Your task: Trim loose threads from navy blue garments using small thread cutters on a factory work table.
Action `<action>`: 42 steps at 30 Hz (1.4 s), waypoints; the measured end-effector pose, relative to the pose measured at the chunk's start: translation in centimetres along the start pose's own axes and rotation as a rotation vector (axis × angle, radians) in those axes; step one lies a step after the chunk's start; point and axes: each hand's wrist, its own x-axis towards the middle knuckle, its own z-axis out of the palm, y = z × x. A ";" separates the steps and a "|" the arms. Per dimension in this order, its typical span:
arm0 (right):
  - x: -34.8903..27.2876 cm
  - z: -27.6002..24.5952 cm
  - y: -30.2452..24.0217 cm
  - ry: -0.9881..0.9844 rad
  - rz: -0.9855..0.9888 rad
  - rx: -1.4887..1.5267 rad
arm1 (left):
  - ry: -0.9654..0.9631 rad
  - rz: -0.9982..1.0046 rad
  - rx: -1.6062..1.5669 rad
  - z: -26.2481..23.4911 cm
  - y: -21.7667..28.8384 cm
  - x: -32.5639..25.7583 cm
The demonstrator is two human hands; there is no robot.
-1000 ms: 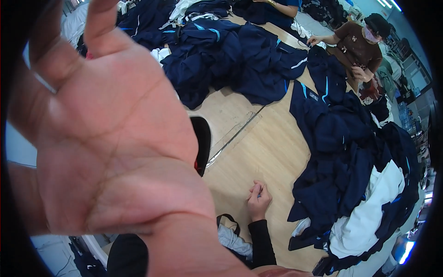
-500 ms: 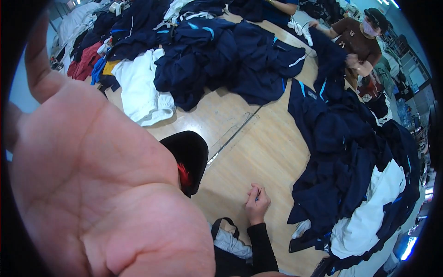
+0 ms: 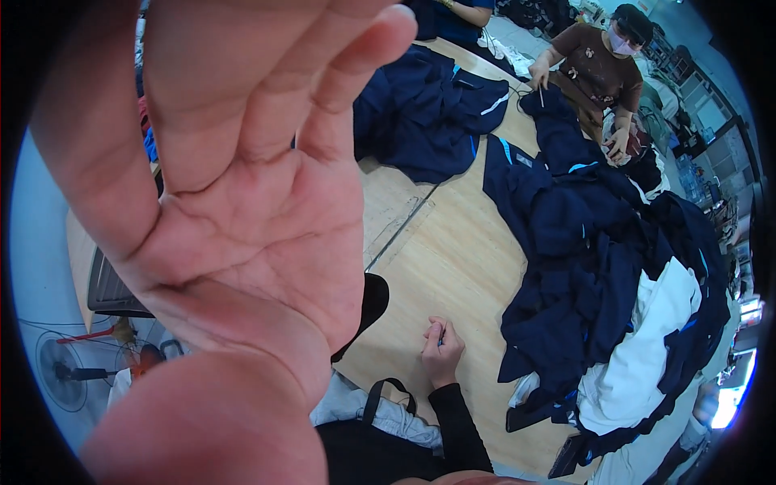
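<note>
My left hand [image 3: 250,218] fills the left of the view, very close, palm toward me. Its fingers point up, stretched out, with nothing on the palm. On the tabletop [image 3: 453,250], my right hand [image 3: 444,352] rests at the end of a black sleeve. Its fingers are curled around a small dark thing too little to name. Beside that forearm lies grey fabric [image 3: 400,424] with a black strap [image 3: 376,402]. A rounded black object [image 3: 373,303] is mostly hidden behind my left hand.
Navy garments [image 3: 582,267] with light-blue trim heap along the right, white cloth [image 3: 643,356] among them. More navy clothing [image 3: 432,113] lies farther back. Across the table a masked person [image 3: 602,73] handles dark cloth; another person's blue sleeve [image 3: 473,12] shows. A fan [image 3: 61,372] stands lower left.
My left hand has swung up and right, bringing its fingers into view and covering the white garment and much of the black object. The masked person's hands have shifted. My right hand stays curled.
</note>
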 end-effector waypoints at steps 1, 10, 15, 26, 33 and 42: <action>0.0 0.0 0.1 0.021 -0.046 0.000 | 0.007 -0.005 -0.005 -0.3 0.3 -0.1; 0.1 -0.8 0.7 0.073 -0.058 -0.004 | 0.054 -0.039 -0.089 -2.2 3.2 -2.7; -0.1 0.0 -0.2 0.033 -0.207 -0.027 | 0.356 -0.039 0.366 4.3 1.2 -9.9; -1.0 -0.8 -0.2 0.100 0.190 0.488 | -0.496 -0.942 1.147 -6.7 -6.8 -30.8; 0.1 -0.6 -0.1 0.031 0.113 0.335 | -0.304 -0.576 1.263 -6.4 -16.7 -18.0; -0.6 -0.3 0.1 0.056 0.140 0.429 | -0.098 -0.916 0.829 -8.5 -20.2 -28.6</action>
